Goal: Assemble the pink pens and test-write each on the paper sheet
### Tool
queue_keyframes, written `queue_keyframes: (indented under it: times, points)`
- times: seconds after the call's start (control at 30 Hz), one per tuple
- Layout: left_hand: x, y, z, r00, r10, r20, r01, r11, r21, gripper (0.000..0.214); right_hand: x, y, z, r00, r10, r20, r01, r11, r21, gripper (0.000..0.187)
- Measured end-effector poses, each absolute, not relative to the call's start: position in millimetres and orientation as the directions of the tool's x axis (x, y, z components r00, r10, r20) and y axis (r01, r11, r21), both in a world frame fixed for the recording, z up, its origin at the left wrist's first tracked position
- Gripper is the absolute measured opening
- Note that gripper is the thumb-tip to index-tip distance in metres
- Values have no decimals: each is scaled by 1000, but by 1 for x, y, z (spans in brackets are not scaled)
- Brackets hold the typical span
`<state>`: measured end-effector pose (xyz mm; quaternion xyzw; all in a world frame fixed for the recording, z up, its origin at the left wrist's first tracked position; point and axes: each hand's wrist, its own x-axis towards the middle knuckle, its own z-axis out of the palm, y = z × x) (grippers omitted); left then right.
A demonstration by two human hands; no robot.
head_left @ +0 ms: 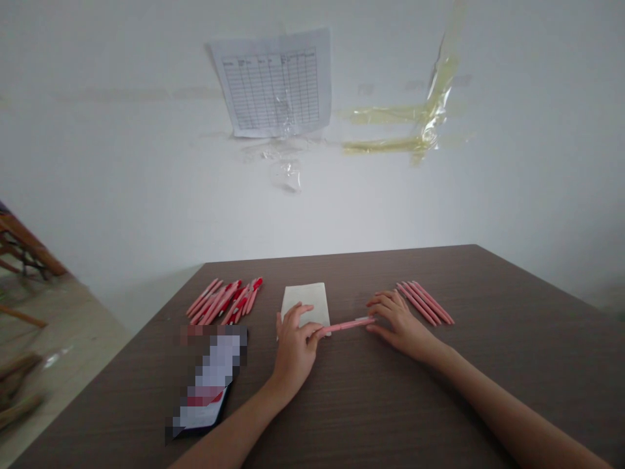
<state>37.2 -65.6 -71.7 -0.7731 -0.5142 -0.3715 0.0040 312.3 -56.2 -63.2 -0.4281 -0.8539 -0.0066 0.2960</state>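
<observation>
A pink pen (347, 324) lies across the brown table (390, 404), held at both ends. My left hand (294, 348) pinches its left end, with fingers resting on a small white sheet of paper (306, 303). My right hand (401, 324) grips the pen's right end with curled fingers. Just right of that hand lies a row of several pink pens (426, 303). A heap of several pink and red pens (223, 301) sits to the left of the paper.
A dark flat object with a blurred-out surface (209, 381) lies on the table's near left. A printed table sheet (273, 81) and yellowed tape strips (420, 124) hang on the white wall. Wooden furniture (22, 251) stands at far left.
</observation>
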Motion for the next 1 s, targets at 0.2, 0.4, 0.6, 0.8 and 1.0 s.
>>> queue_keyframes:
  times: [0.2,0.4,0.6,0.8,1.0]
  points:
    - [38,-66,-72,188,795,577,790,-472,392,15,313,-54,-67,-456,715,530,730,641,-236,16]
    - [37,-65,-73,197,795,573,798,-470,377,13,316,-51,-67,-450,651,611,680,693,-238,9]
    - [37,-65,-73,187,801,569,794,-465,393,14,315,-53,-70,-436,693,574,705,659,-260,17]
    - [37,-65,-73,186,810,556,792,-458,403,14,314,-51,-73,-415,705,575,698,652,-296,10]
    - [38,-64,-75,210,807,552,820,-453,349,10,315,-50,-71,-402,688,604,663,674,-327,4]
